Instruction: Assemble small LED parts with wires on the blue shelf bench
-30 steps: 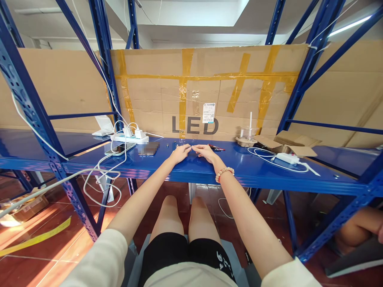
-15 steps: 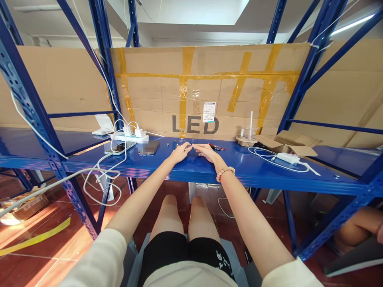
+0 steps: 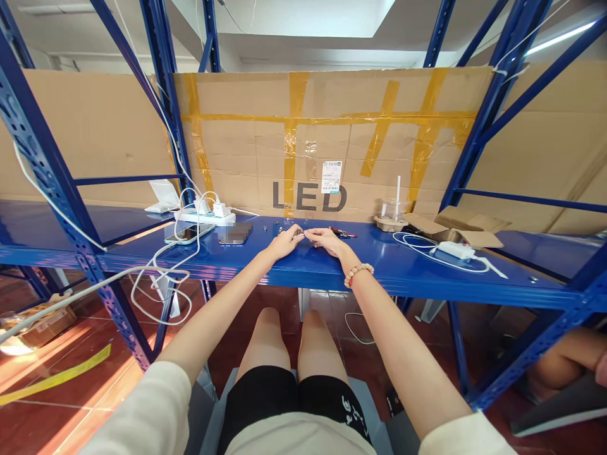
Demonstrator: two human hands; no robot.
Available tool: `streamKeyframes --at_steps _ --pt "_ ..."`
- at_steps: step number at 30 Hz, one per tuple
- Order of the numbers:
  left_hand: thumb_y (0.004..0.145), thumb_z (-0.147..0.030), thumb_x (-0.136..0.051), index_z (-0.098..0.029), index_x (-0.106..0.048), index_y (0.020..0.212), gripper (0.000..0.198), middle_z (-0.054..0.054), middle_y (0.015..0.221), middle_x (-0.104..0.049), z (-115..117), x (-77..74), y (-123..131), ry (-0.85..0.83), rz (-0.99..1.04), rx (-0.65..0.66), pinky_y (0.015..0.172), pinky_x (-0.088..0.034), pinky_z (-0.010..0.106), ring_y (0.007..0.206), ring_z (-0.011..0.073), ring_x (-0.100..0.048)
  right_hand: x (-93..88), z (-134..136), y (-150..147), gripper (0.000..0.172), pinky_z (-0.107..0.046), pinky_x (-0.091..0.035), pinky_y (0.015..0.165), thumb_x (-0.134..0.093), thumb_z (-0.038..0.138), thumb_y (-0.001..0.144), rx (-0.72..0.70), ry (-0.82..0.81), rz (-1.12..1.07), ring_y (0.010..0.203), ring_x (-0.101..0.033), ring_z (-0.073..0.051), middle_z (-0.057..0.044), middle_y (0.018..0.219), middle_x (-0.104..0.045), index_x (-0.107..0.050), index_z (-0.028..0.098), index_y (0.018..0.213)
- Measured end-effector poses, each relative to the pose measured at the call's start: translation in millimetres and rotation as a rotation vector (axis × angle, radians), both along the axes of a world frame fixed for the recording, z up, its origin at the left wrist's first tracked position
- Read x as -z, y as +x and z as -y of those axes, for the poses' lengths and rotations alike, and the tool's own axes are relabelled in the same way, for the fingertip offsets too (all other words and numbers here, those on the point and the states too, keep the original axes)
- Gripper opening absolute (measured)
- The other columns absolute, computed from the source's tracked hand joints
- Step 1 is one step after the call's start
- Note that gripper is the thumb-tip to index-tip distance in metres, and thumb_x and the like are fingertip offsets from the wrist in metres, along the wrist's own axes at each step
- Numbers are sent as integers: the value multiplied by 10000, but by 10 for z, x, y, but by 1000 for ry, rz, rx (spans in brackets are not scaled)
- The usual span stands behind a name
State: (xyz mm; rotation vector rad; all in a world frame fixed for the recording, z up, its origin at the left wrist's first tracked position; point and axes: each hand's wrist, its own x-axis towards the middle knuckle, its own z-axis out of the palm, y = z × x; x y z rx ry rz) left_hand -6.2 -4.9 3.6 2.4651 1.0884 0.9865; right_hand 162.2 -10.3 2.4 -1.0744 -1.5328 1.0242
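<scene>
Over the middle of the blue shelf (image 3: 398,268), my left hand (image 3: 285,242) and my right hand (image 3: 325,240) meet fingertip to fingertip. The fingers of both are pinched together. Something tiny and shiny shows at the left fingertips, too small to name; whatever the right fingertips grip is hidden. Beyond my left hand lie several small metal bits (image 3: 281,228) on the shelf. A red-and-dark slender tool (image 3: 342,233) rests just past my right hand, its kind unclear.
At left are a white power strip (image 3: 208,218) with plugs and cables, a phone (image 3: 184,234) and a blurred dark flat item (image 3: 236,234). At right stand a plastic cup (image 3: 394,208) with a straw, an open cardboard box (image 3: 455,227) and a white adapter (image 3: 456,250). Blue posts flank the shelf.
Both hands stay almost in place, with the fingertips slightly closer together. The view has shifted very slightly.
</scene>
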Motion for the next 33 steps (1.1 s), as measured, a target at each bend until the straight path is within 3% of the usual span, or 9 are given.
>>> streamKeyframes --at_steps 9,26,33 --pt "820 -405 -395 -220 -492 883 218 -3 765 -599 61 -40 -21 46 -13 0 673 -426 268 733 151 -563 2 15 -10 307 -194 -369 518 -741 421 520 -6 33 8 655 -497 -96 -30 749 -630 -686 166 682" --pt "832 -384 -376 -238 -469 1119 335 15 850 -608 90 -68 -3 54 7 -9 751 -435 299 822 164 -571 18 -34 0 290 -186 -377 520 -694 391 621 11 15 -26 657 -511 -91 -34 770 -634 -703 175 815" --pt "837 -390 -364 -234 -524 1043 304 0 786 -614 49 -59 -12 79 6 -16 751 -430 287 801 159 -570 0 -13 -7 289 -180 -374 515 -714 402 596 -10 15 -8 668 -512 -92 -42 820 -642 -700 172 770"
